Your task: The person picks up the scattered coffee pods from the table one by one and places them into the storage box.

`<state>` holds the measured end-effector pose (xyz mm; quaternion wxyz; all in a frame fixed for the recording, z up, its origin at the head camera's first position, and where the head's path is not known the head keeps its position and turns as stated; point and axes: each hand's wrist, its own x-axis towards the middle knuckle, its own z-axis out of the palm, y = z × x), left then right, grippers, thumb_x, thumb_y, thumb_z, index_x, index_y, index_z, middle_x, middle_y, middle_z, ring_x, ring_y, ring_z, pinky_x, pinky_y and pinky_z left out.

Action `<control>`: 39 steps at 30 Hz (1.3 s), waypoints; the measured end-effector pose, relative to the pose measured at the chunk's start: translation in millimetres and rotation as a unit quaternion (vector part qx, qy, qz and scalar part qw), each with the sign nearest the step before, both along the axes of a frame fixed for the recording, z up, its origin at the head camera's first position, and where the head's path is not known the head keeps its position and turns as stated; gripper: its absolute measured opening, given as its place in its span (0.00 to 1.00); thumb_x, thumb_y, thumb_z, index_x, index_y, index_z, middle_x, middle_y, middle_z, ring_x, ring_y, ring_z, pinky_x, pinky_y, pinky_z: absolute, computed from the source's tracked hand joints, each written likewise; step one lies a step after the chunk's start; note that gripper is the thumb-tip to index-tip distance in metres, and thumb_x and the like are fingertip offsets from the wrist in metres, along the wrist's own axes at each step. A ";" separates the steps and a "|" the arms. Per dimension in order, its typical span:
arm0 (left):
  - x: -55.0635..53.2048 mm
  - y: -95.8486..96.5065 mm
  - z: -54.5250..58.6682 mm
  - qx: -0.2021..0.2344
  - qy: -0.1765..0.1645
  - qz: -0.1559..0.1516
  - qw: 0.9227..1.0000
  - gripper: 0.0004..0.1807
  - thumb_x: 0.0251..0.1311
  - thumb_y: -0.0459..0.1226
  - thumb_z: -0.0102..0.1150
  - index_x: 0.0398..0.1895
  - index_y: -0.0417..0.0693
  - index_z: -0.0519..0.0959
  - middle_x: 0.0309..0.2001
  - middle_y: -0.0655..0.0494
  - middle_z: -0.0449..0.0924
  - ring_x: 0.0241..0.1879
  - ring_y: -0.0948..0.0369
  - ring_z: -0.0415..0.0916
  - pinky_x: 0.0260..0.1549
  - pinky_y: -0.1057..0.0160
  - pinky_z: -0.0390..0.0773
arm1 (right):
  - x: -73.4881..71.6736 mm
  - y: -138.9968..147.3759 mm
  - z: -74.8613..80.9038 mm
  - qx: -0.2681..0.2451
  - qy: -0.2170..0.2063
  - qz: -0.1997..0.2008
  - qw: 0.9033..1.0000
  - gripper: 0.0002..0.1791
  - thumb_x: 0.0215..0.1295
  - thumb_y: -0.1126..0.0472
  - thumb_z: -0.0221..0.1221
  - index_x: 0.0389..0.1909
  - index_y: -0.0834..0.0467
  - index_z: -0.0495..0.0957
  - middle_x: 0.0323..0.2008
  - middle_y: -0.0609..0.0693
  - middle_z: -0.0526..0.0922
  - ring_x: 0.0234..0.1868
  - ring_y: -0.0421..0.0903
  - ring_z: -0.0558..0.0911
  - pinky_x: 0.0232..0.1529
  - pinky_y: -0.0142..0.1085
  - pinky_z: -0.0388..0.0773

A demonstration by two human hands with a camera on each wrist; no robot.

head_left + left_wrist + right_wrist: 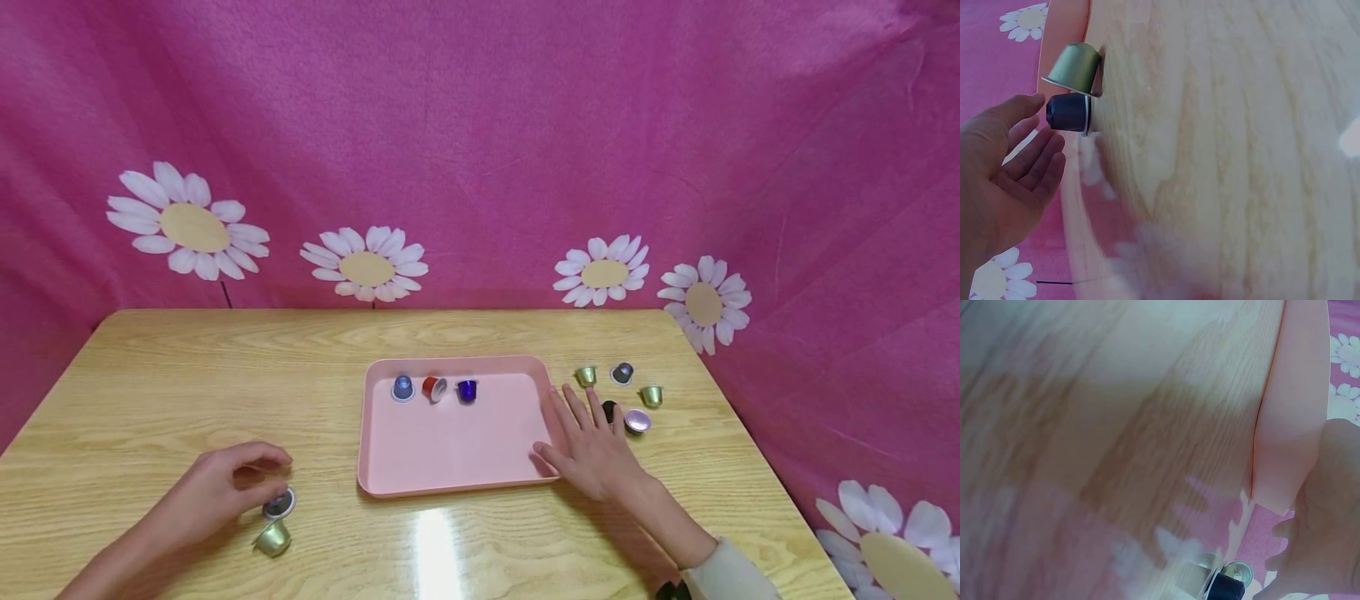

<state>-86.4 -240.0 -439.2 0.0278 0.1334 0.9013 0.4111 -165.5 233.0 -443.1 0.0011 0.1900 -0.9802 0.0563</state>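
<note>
Standing narrow end up, dark capsule [1067,112]

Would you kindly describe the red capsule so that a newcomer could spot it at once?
On the wooden table sits a pink tray. Inside, near the far rim, the red capsule lies on its side between a pale blue capsule and a dark blue capsule. Its red body sets it apart from both.

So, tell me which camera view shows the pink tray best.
The head view: it takes in nearly the whole pink tray, with only the right hand covering part of its edge. The left wrist view shows just a strip behind the green capsule; the right wrist view, just one outer wall.
</note>
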 end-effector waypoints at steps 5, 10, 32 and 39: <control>-0.5 -0.6 -3.6 -0.005 -0.008 -0.005 1.000 0.13 0.57 0.39 0.72 0.44 0.46 0.83 0.43 0.59 0.84 0.42 0.66 0.81 0.41 0.67 0.80 | -0.4 0.6 -0.8 0.000 0.002 0.000 1.000 0.46 0.70 0.34 0.50 0.78 0.58 0.54 0.76 0.60 0.56 0.74 0.69 0.50 0.64 0.73 0.45; 0.3 -1.9 -1.9 0.005 -0.012 -0.008 1.000 0.13 0.57 0.39 0.72 0.44 0.45 0.83 0.43 0.57 0.84 0.41 0.66 0.81 0.40 0.67 0.81 | -0.5 1.0 -1.3 -0.002 0.002 0.000 1.000 0.46 0.69 0.33 0.50 0.78 0.58 0.54 0.76 0.60 0.56 0.74 0.69 0.50 0.64 0.73 0.45; 2.3 -11.3 -3.9 0.033 -0.089 -0.055 0.994 0.16 0.62 0.39 0.67 0.48 0.37 0.84 0.44 0.52 0.85 0.40 0.70 0.80 0.39 0.69 0.81 | -1.0 1.0 -1.2 -0.006 -0.003 -0.001 1.000 0.46 0.70 0.33 0.49 0.79 0.57 0.53 0.76 0.61 0.55 0.74 0.69 0.50 0.64 0.73 0.44; 0.6 -12.4 -5.7 0.039 -0.078 -0.073 0.993 0.14 0.64 0.37 0.65 0.48 0.36 0.83 0.44 0.51 0.85 0.40 0.71 0.80 0.39 0.69 0.81 | -0.5 1.1 -1.9 -0.010 -0.006 -0.002 1.000 0.46 0.70 0.34 0.49 0.79 0.57 0.52 0.76 0.60 0.55 0.75 0.68 0.49 0.64 0.73 0.44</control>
